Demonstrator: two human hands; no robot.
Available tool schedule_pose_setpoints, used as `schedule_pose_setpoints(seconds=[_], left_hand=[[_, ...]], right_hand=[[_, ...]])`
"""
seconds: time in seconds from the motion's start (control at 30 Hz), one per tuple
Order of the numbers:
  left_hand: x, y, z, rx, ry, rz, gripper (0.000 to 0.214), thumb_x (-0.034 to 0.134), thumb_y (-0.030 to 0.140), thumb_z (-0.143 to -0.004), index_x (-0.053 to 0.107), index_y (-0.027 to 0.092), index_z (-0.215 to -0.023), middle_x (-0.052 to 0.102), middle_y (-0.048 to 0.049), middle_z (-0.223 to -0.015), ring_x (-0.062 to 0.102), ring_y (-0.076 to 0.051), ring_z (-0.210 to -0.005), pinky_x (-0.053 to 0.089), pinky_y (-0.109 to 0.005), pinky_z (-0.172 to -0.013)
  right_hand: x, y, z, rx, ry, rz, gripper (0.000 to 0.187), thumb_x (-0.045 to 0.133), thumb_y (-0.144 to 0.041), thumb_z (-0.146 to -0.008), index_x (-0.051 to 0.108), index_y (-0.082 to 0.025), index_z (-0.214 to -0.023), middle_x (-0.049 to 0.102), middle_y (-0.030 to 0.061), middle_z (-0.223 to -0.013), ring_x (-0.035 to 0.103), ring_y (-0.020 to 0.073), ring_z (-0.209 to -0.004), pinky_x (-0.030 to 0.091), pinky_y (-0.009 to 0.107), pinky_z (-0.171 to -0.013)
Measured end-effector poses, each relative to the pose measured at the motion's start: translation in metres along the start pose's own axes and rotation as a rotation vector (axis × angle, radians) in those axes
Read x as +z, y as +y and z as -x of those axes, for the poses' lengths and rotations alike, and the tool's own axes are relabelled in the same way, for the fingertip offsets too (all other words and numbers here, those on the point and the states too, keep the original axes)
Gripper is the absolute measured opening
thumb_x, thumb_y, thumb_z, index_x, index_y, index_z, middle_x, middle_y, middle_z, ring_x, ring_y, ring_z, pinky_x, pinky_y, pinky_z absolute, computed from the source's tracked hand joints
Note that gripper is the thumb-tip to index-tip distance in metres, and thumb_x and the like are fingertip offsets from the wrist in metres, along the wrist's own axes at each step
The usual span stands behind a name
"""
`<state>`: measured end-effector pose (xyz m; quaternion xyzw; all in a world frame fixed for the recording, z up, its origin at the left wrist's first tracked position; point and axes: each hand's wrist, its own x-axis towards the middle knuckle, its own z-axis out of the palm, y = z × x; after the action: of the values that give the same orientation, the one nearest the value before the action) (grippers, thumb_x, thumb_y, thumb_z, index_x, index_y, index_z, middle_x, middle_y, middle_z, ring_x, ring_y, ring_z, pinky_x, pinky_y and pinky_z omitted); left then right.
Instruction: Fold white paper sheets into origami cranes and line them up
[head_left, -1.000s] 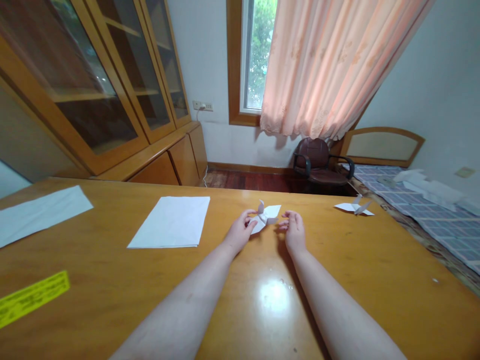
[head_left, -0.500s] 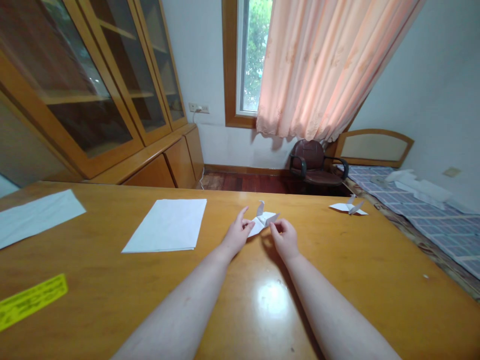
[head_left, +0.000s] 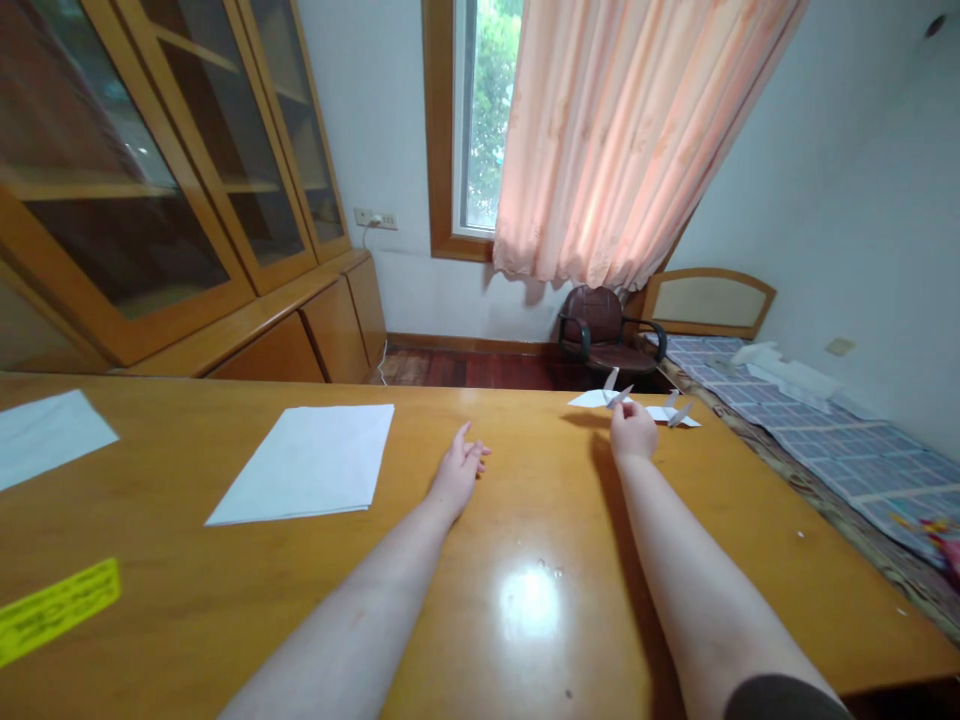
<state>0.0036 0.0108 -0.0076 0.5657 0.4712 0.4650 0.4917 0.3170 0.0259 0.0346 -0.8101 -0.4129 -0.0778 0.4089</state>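
Note:
My right hand (head_left: 634,432) pinches a white origami crane (head_left: 594,398) and holds it just above the far right part of the wooden table (head_left: 495,540). Just right of that hand, a second paper crane (head_left: 679,414) rests on the tabletop, partly hidden behind the fingers. My left hand (head_left: 457,472) hovers over or lies on the middle of the table with its fingers apart and nothing in them. To its left lies a stack of white paper sheets (head_left: 307,465).
Another white paper (head_left: 49,435) lies at the far left, above a yellow label (head_left: 60,610) with dark print. Beyond the table stand a glass-door cabinet (head_left: 172,200), a dark red armchair (head_left: 604,325) and a bed (head_left: 787,410) on the right.
The crane has left my left hand and moved right with my right hand, close to the other crane. My left hand has let go and stayed mid-table. The view has shifted slightly right.

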Motion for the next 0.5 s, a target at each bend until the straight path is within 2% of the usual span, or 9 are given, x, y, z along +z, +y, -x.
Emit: schedule_pose_setpoints(seconds=[0.1, 0.2, 0.3, 0.5], left_hand=[[0.001, -0.001, -0.001, -0.011, -0.001, -0.007, 0.057, 0.042, 0.037, -0.087, 0.027, 0.015, -0.137, 0.065, -0.0075, -0.090, 0.054, -0.009, -0.058, 0.046, -0.024, -0.057], [0.002, -0.001, -0.002, -0.027, -0.004, -0.013, 0.057, 0.042, 0.036, -0.087, 0.026, 0.014, -0.137, 0.064, -0.0072, -0.090, 0.053, -0.009, -0.058, 0.046, -0.023, -0.057], [0.002, 0.000, -0.002, -0.034, -0.013, -0.023, 0.056, 0.043, 0.035, -0.087, 0.027, 0.014, -0.136, 0.064, -0.0065, -0.090, 0.054, -0.009, -0.059, 0.046, -0.023, -0.058], [0.003, -0.001, -0.001, -0.022, -0.026, -0.043, 0.054, 0.043, 0.033, -0.087, 0.029, 0.015, -0.135, 0.064, -0.0053, -0.088, 0.054, -0.009, -0.059, 0.046, -0.023, -0.058]], right_hand=[[0.017, 0.023, -0.011, 0.011, -0.012, 0.139, 0.033, 0.042, -0.038, -0.082, 0.064, -0.015, -0.075, 0.064, 0.0088, -0.075, 0.051, 0.0180, -0.067, 0.028, 0.027, -0.057], [0.030, 0.034, -0.016, 0.042, 0.016, 0.228, 0.033, 0.041, -0.036, -0.084, 0.066, -0.014, -0.081, 0.064, 0.0104, -0.080, 0.053, 0.0192, -0.071, 0.030, 0.028, -0.060], [0.037, 0.038, -0.020, 0.082, -0.002, 0.267, 0.033, 0.041, -0.034, -0.084, 0.067, -0.014, -0.087, 0.065, 0.0126, -0.084, 0.055, 0.0214, -0.076, 0.034, 0.029, -0.064], [0.039, 0.037, -0.025, 0.129, -0.035, 0.267, 0.030, 0.045, -0.036, -0.082, 0.067, -0.015, -0.087, 0.066, 0.0133, -0.084, 0.058, 0.0242, -0.080, 0.037, 0.032, -0.068]])
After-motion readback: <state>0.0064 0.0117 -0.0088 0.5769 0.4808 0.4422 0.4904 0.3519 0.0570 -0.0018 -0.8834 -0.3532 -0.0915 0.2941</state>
